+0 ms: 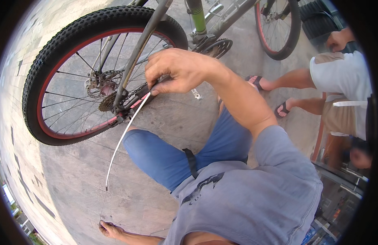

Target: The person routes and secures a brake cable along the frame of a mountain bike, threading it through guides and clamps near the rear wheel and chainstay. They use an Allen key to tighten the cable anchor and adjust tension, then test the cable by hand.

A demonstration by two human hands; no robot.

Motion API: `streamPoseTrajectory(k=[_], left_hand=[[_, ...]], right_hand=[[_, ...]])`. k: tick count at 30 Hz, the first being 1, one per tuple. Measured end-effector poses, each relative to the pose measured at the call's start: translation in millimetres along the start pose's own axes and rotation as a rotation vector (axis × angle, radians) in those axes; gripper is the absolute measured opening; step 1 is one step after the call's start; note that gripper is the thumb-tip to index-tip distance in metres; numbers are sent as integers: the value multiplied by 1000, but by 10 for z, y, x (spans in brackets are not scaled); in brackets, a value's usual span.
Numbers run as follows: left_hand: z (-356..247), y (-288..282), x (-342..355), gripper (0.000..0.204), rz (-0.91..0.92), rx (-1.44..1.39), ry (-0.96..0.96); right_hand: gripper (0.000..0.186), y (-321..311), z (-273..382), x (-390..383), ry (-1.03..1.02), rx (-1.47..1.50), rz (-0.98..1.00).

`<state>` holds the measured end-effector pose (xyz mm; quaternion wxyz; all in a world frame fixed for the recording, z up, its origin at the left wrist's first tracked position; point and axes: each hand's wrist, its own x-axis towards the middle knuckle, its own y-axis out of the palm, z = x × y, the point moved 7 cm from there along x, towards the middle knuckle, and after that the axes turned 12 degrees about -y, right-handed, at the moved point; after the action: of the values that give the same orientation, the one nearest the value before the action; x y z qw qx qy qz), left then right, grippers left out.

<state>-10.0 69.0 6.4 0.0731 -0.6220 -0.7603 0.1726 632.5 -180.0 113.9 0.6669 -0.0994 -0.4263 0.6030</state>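
A grey bicycle frame (133,61) stands at the top, its rear wheel (46,77) with red rim and knobby tyre. My right hand (174,73) is pinched on the upper end of a white cable housing (118,145), beside the chainstay, above the cassette (108,102) and rear derailleur (125,115). The housing hangs down leftward to a small dark end cap. A thin wire (103,205) runs from there to my left hand (110,228), whose fingers are closed on it at the bottom. My blue-clad legs are bent below the bicycle.
Pale paving (70,171) lies around me. At the right are bystanders' legs (299,78) in sandals and shorts, and a hand (338,40). The front wheel (277,28) is at top right, with dark tyres (317,18) beside it. A glass-fronted case (336,192) sits at lower right.
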Motion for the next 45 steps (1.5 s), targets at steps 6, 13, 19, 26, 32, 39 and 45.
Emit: streamPoseTrajectory(k=[6, 13, 19, 26, 32, 39, 45], left_hand=[[681, -1130, 551, 35, -269, 280, -164], [1691, -1272, 571, 31, -545, 392, -464], [1697, -532, 830, 28, -145, 951, -337], [821, 478, 1471, 26, -119, 1430, -155], [-163, 2292, 1305, 27, 330, 1010, 289], [-963, 4156, -1757, 47, 1363, 530, -148], [-1266, 4131, -1997, 30, 1429, 77, -412]], right_hand=[[16, -164, -239, -333, 178, 37, -45], [18, -947, -424, -904, 575, -180, -203], [19, -1274, -182, -859, 428, -298, -315], [19, -1488, -310, -561, 499, -275, -238], [20, -1627, -388, -562, 428, -176, -246], [14, -1651, -289, -529, 200, -175, -249], [6, -2104, -175, -853, 88, -118, -390]])
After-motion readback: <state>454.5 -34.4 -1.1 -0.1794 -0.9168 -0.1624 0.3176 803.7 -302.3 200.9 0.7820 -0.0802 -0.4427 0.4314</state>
